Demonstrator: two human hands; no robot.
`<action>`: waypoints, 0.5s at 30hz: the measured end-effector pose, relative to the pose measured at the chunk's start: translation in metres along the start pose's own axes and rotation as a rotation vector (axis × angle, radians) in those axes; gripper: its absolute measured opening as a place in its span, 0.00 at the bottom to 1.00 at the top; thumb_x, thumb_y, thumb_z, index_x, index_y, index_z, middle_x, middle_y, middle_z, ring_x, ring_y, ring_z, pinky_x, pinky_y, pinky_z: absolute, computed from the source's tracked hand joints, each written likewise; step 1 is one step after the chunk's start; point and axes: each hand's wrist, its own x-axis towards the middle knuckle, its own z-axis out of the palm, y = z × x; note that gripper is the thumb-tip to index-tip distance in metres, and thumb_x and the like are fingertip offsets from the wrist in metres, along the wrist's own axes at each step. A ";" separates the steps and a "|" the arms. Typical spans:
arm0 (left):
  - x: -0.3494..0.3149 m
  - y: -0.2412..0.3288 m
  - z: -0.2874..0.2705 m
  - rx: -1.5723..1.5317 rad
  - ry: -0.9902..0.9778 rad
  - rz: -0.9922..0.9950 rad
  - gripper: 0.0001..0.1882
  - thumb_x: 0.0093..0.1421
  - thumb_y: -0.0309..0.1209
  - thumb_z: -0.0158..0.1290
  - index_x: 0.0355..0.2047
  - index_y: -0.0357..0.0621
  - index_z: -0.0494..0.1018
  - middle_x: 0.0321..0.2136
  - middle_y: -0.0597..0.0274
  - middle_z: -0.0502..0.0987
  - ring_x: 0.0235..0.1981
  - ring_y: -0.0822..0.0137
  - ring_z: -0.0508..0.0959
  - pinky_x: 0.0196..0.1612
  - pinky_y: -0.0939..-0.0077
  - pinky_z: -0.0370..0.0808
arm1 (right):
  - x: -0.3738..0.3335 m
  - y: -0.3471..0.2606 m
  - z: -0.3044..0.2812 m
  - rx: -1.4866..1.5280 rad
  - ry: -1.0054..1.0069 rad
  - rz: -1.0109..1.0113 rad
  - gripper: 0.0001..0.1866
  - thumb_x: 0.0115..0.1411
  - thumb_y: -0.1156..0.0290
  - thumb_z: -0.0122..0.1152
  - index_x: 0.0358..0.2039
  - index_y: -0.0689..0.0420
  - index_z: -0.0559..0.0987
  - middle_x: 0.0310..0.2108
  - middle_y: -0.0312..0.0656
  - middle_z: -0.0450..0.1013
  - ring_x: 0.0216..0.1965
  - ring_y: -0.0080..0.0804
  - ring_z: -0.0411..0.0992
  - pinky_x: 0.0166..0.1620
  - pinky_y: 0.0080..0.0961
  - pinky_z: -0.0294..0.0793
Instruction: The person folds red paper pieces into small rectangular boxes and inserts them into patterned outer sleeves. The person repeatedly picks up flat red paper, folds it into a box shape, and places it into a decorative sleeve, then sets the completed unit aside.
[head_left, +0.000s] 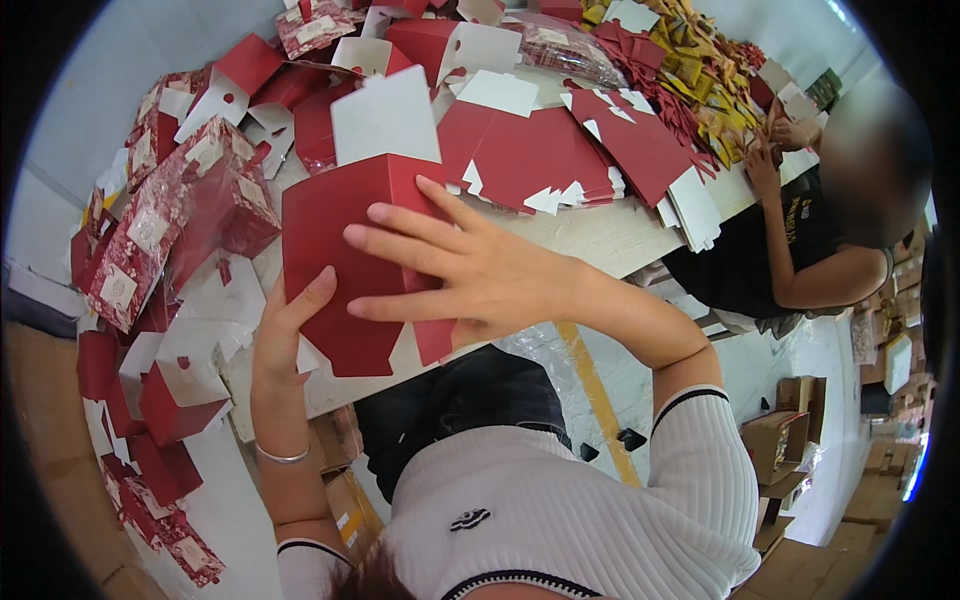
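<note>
A red cardboard box blank [330,220], partly folded, with a white flap [385,115] standing up at its far end, is in front of me over the table's near edge. My left hand [285,320] grips its left side, thumb on the red face and the other fingers mostly hidden. Across the right part lies my right hand [450,260], fingers spread and stretched over the folded side panel; its thumb is largely hidden. Flat red blanks [540,155] with white tabs lie just beyond, on the right.
Folded red boxes [185,400] and patterned boxes [135,250], some in clear plastic, crowd the table's left side. At the far right lies a heap of yellow packets [715,100]. A co-worker [800,220] handles things there. Brown cartons [785,440] stand on the floor.
</note>
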 end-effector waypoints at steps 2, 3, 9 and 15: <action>-0.003 0.003 -0.001 -0.099 -0.033 -0.080 0.25 0.56 0.33 0.49 0.53 0.39 0.59 0.46 0.58 0.68 0.45 0.67 0.70 0.46 0.75 0.67 | -0.010 0.003 -0.006 0.230 0.030 0.028 0.43 0.35 0.42 0.60 0.55 0.41 0.63 0.61 0.50 0.44 0.62 0.50 0.42 0.58 0.56 0.41; -0.007 0.005 -0.004 -0.212 -0.050 -0.153 0.24 0.56 0.33 0.49 0.52 0.38 0.60 0.45 0.58 0.69 0.44 0.68 0.71 0.46 0.75 0.68 | -0.012 0.002 -0.011 0.291 0.024 0.011 0.44 0.34 0.42 0.60 0.55 0.40 0.62 0.61 0.50 0.43 0.62 0.50 0.41 0.58 0.56 0.41; -0.016 0.008 0.009 -0.021 -0.078 -0.297 0.22 0.59 0.40 0.46 0.47 0.36 0.66 0.39 0.61 0.73 0.38 0.73 0.74 0.43 0.82 0.70 | -0.008 0.001 -0.006 0.101 0.197 0.050 0.37 0.36 0.58 0.66 0.50 0.47 0.67 0.57 0.49 0.53 0.59 0.50 0.50 0.57 0.53 0.44; -0.017 0.022 -0.030 0.307 -0.226 0.257 0.57 0.41 0.71 0.43 0.61 0.48 0.39 0.55 0.54 0.58 0.57 0.58 0.59 0.57 0.59 0.53 | -0.012 0.021 0.016 0.690 0.494 0.262 0.46 0.33 0.66 0.72 0.54 0.57 0.58 0.51 0.44 0.58 0.55 0.41 0.56 0.56 0.38 0.54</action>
